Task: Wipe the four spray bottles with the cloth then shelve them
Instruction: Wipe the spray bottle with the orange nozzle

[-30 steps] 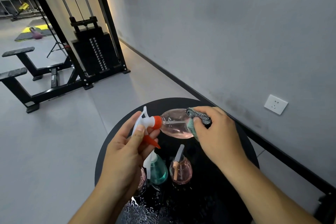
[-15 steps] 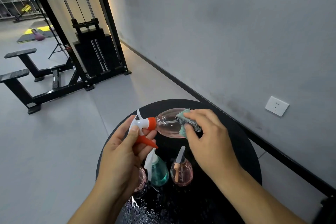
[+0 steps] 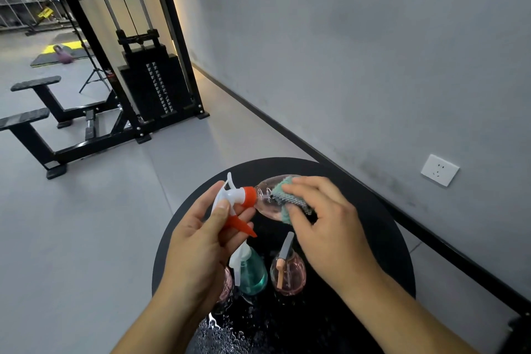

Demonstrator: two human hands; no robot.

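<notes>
Spray bottle (image 3: 265, 199) sideways, nozzle end leftward.

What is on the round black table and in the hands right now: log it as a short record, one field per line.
surface: round black table, wet with droplets near the front edge
left hand: grips the white and orange trigger head of the clear pink spray bottle, held on its side above the table
right hand: presses the teal and grey cloth against that bottle's body
standing bottles: teal spray bottle with white trigger; round pink spray bottle with grey trigger; another pink bottle, mostly hidden behind the left hand
</notes>
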